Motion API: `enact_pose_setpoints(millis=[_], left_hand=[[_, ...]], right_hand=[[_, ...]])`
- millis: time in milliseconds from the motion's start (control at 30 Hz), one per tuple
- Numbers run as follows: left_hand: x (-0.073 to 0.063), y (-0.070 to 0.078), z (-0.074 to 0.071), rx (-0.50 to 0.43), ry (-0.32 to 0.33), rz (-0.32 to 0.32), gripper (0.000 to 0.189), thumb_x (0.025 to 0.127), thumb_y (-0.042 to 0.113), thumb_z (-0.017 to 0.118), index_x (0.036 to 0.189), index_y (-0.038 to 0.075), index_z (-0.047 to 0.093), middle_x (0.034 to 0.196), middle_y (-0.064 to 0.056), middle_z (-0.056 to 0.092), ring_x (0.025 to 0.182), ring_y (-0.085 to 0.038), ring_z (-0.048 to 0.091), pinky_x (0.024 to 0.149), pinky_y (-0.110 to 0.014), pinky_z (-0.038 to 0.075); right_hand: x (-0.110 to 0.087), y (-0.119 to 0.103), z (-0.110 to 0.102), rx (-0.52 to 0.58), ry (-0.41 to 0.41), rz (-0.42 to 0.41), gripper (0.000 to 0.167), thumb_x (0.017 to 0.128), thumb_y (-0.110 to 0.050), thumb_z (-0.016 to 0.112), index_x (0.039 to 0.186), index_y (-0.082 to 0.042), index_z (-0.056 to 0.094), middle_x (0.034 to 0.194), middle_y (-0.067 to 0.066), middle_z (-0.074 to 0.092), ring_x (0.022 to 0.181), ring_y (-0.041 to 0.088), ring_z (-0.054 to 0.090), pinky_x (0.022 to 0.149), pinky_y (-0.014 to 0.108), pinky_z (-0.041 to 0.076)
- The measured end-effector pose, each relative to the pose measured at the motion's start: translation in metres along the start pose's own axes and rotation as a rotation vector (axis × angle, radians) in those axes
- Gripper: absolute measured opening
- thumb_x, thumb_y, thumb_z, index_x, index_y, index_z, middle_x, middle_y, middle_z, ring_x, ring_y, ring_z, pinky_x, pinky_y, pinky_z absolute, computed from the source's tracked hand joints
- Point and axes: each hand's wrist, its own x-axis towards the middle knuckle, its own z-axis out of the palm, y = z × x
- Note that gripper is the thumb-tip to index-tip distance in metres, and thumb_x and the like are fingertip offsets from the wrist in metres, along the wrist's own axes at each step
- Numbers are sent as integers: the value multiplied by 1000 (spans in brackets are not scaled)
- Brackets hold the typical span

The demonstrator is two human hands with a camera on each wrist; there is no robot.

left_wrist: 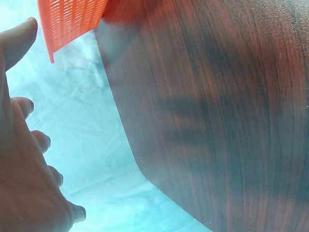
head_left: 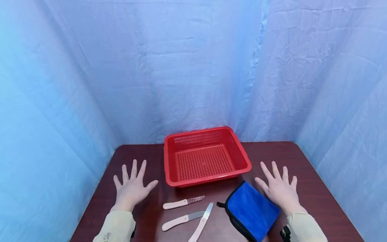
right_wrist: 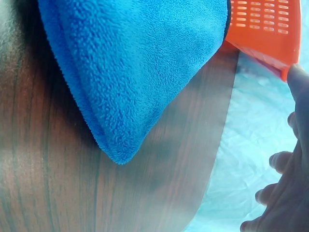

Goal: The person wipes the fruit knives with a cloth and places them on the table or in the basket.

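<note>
My left hand (head_left: 131, 191) hovers with spread fingers over the table's left side, holding nothing. On the other side my right hand (head_left: 281, 191), also spread and holding nothing, is beside a folded blue cloth (head_left: 252, 211) with black edging and a loop. A red plastic basket (head_left: 204, 163) with slotted walls stands at the back, between the hands. In front of it lies a pink-handled knife with a patterned blade (head_left: 183, 202). Nearer me a second knife (head_left: 182, 221) lies with its plain blade tip under or against a third knife (head_left: 202, 223), whose handle end is cut off by the frame.
The dark wood-grain table (head_left: 151, 151) has rounded far corners. Light blue curtains (head_left: 193, 67) hang behind it and along both sides. In the left wrist view the table edge (left_wrist: 116, 111) and part of the basket wall (left_wrist: 75, 24) show.
</note>
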Motion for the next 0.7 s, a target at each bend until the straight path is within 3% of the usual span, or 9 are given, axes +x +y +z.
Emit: enact_pose_setpoints(millis=[567,700], left_hand=[[-9,-6,-4,7,25,1,101,91,71,56,165,20,12,170,-22,1,150,-57,-10,109,-79,-10],[-12,-3,-5,-9,21,1,102,90,72,57,165,20,13,170,-22,3,150,-57,-8,110,-79,-5]], right_hand=[[-1,-5,-5,-3,20,-26,84,98,-72,38,165,-26,15,165,31,14,144,67,5,103,84,-4],[-2,-11,-8,5,30,-48,84,98,-72,40,165,-26,17,165,30,16,144,66,7,104,84,-3]])
